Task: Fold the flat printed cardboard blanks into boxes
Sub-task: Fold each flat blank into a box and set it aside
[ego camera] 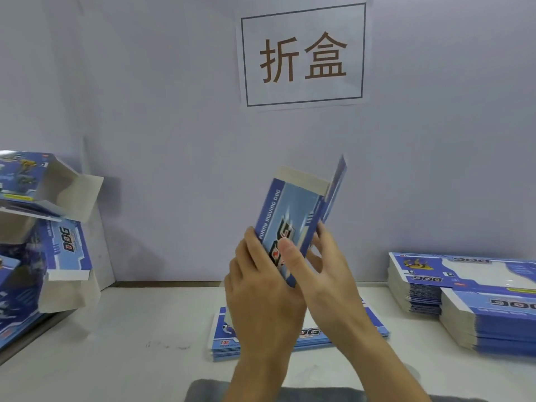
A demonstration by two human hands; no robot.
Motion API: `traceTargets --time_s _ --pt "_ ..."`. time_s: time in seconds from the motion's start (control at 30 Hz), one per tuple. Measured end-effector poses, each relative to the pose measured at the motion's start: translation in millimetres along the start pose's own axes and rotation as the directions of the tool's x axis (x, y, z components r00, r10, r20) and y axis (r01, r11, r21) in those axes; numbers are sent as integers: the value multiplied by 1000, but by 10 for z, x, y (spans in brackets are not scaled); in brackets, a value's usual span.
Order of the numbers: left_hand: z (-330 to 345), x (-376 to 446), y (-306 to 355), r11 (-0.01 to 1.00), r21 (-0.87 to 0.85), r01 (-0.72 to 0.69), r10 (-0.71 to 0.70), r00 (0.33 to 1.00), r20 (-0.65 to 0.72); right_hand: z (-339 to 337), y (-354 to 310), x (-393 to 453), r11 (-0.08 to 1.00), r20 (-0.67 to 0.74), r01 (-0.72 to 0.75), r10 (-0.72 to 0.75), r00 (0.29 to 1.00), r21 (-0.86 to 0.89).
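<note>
**Above the near table: blank half-opened**

Above the near table, the left hand and right hand both grip the blue printed cardboard blank, held upright. Uneven squeezing could crease a panel off its score line.

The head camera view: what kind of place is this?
Probably a packaging workstation for hand-folding boxes: stacks of flat blanks lie on the table, folded boxes pile at the left, and both hands hold a blank.

You hold one blue printed blank tilted upright, half-opened, grey flap on top; flat stacks lie right.
</note>
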State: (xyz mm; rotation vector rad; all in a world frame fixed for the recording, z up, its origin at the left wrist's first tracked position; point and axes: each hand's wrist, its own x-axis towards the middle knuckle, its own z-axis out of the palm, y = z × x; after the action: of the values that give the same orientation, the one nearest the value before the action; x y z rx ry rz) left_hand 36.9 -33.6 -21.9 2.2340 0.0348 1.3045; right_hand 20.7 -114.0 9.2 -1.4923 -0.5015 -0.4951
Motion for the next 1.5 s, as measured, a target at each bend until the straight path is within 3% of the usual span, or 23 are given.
traceTargets --time_s 0.13,0.23,0.33,0.5,0.67,0.77,0.83,0.9,0.97,1.1,1.27,1.37,1.5 --pt "43 -51 48 985 62 -160 158 987 39 -42 37 25 1000 -97 -17 16 995 -5" --pt "102 -127 104 938 -228 -261 296 945 139 -217 65 94 1000 -265 -28 27 964 3" --pt "122 -171 174 833 -510 -217 388 885 258 -454 90 153 998 -365 -64 60 929 0" --pt "50 -105 125 720 -680 -140 464 825 321 -712 180 181 996 -346 -71 86 934 55" --pt "-60 94 -54 711 -703 17 165 968 191 -826 118 146 995 -117 -65 73 990 75" --pt "-132 206 -191 635 -747 199 -4 967 255 -853 36 113 997 144 -53 45 989 51" --pt "-197 282 -292 536 -801 268 -22 952 304 -861 -2 97 996 334 -84 73 940 19" --pt "-268 334 -395 425 -848 315 56 926 372 -835 -37 75 991 486 -135 106 867 24" --pt "-340 346 -430 393 -855 337 135 899 416 -805 -39 62 986 544 -162 112 831 45" --pt "-310 297 -299 333 -872 358 53 916 397 -782 43 64 982 457 -170 117 882 77" --pt "-217 256 -169 379 -884 273 -52 960 274 -776 68 94 980 241 -123 84 967 154" --pt "-205 228 -103 457 -865 209 55 964 262 -693 21 104 994 93 57 -65 994 90" --pt "-196 178 -23 462 -853 244 105 940 326 -625 -35 87 978 -64 207 -205 977 24"
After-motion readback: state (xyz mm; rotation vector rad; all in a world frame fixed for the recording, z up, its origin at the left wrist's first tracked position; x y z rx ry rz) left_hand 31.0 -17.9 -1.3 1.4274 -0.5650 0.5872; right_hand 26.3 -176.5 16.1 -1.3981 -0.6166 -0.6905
